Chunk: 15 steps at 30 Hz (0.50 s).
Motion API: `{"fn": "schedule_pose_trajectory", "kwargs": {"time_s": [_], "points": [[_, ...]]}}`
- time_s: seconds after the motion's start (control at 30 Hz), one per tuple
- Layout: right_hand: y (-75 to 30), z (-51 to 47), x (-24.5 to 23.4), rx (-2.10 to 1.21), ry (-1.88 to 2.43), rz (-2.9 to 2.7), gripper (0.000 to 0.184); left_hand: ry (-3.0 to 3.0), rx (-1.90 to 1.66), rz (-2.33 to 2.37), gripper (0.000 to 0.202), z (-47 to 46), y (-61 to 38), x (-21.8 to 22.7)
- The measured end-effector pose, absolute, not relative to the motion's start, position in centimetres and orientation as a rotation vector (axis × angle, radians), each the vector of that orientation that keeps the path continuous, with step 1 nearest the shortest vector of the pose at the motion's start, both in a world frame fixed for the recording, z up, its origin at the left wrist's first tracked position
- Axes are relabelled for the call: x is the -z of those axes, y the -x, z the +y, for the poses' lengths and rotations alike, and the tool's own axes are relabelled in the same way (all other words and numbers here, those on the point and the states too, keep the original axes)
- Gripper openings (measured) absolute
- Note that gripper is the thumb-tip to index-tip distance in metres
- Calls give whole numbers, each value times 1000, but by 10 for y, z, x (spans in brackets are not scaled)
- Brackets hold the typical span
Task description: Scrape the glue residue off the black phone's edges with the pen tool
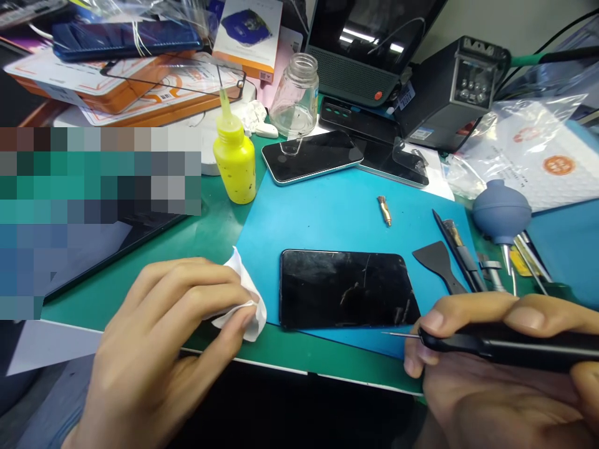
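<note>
Pinching a white tissue (pixel 255 318), the left hand (pixel 168 324) sits at nine o'clock from the phone (pixel 346 290); thumb and fingers meet with only the tissue between. Phone lies flat at the clock's centre, glossy side up, on the near part of a blue mat (pixel 309 215), probably so both hands reach it easily. Pale marks on its glass; scratches or smears, cannot tell.

Right hand (pixel 491 393) at four o'clock, fingers curled snugly round a black pointed tool (pixel 524 350). Held low and near-level, I'd guess to steer the fine tip, which aims at nine, close by the phone's near edge. Contact: cannot tell.

Scraper (pixel 435 259) between two and three, likely left within the right hand's reach. Yellow bottle (pixel 236 165) at ten, nozzle up, presumably against spills.

Writing: no brand visible on the phone. White pouch (pixel 580 187) at two bears orange ovals, lettering too small. Upright box (pixel 250 31) at eleven shows a blue picture and a small square code. Flat boxes (pixel 84 72) between ten and eleven: orange and white, print unreadable.
</note>
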State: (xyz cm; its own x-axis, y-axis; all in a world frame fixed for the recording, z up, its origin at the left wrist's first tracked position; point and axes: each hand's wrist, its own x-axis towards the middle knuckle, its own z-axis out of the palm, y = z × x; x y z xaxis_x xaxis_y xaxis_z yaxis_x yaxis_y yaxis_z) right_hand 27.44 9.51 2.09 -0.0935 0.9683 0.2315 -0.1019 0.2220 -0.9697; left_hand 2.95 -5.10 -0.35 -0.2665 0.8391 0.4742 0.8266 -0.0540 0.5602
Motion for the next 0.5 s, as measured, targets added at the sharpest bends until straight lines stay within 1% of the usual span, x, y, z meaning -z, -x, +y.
{"fn": "schedule_pose_trajectory", "kwargs": {"time_s": [0.17,0.23,0.33,0.37,0.43,0.5], "points": [[-273,95,-20,-1138,865,-1309,43,-1610,-1288,1989,4,-52,-35,-10],[-275,95,-18,-1128,840,-1313,40,-1579,-1287,1915,7,-45,-43,-17],[-280,95,-14,-1103,673,-1476,27,-1575,-1314,1795,11,-33,-54,-24],[-280,95,-14,-1097,618,-1541,29,-1583,-1322,1772,11,-31,-56,-25],[-279,94,-14,-1092,586,-1607,31,-1623,-1331,1791,7,-31,-55,-24],[-273,91,-17,-1044,650,-1591,25,-1683,-1327,1876,6,-33,-49,-21]]}}
